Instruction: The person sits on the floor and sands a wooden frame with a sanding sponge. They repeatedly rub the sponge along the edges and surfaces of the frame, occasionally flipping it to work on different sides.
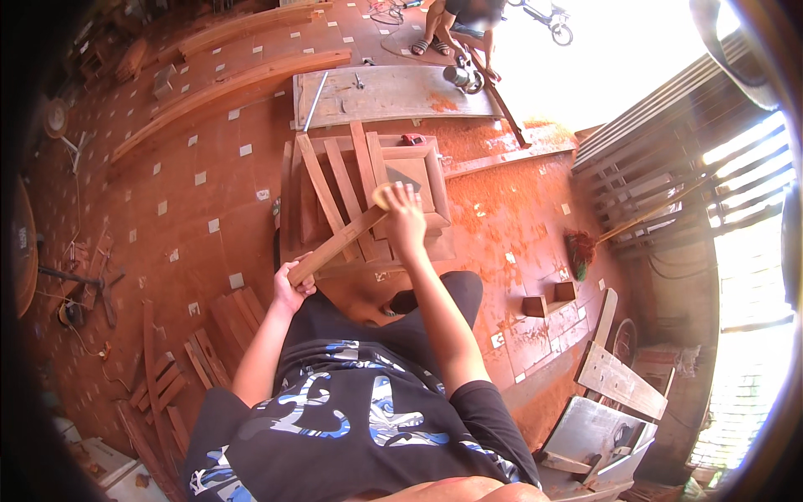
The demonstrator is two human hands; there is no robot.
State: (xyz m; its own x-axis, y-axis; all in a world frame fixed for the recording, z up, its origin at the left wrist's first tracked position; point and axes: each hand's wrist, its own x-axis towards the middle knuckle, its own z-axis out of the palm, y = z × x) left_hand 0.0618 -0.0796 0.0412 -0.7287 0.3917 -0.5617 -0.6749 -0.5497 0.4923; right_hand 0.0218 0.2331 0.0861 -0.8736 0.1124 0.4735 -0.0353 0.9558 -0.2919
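My left hand (293,289) is wrapped round the near end of a reddish wooden strip (341,243), which slants up and away to the right. At the strip's far end, my right hand (405,219) is closed on a round yellowish pad (381,197), partly hidden by the fingers. I cannot make out exactly what the pad is. Beneath the hands stands a low wooden piece with a framed panel (437,186). Several loose wooden strips (320,184) lie across it, and a small red-and-black object (412,140) rests at its far side.
Beyond, a grey board (385,92) bears a circular saw (462,78), with a co-worker (468,25) bent over a long plank. Long beams (242,92) lie at the far left, cut strips (226,322) at the near left. A broom (583,251) and sawdust are on the right.
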